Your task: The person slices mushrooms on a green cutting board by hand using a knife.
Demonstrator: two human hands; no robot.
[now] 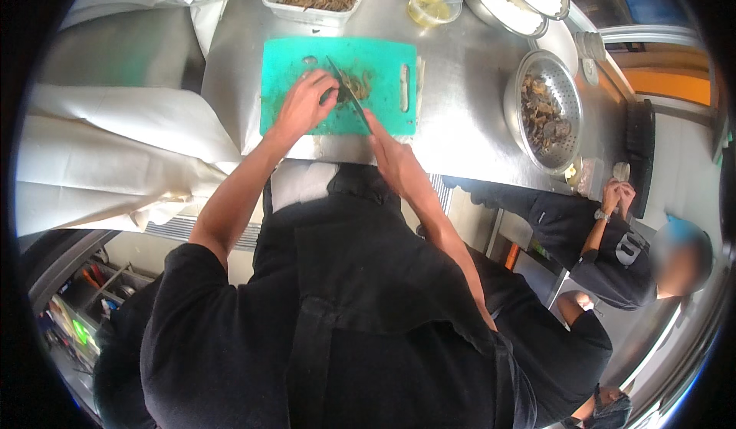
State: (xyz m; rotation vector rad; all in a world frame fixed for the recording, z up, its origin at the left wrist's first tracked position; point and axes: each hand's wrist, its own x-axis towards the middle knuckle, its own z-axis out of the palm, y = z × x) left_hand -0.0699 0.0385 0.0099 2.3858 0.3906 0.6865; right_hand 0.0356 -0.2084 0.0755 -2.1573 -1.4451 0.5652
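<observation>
My right hand [394,156] grips a kitchen knife [351,92], its blade slanting across a green plastic cutting board [339,124]. Close against the blade's left side, my left hand [310,98] rests on the board with its fingers curled. Something dark shows between thumb and fingers there, but whether it is food or shadow is unclear. Sliced brown food [359,85], perhaps mushroom, lies to the right of the blade. A small dark piece [310,60] sits on the board beyond my left hand.
Brown strips fill a white plastic tub [273,6] behind the board. A clear cup of yellowish liquid [431,6] stands right of it. A perforated steel colander [514,115] holds brown mushroom-like chunks. Metal bowls [509,23] contain white food. At right is a co-worker [609,245], hands together.
</observation>
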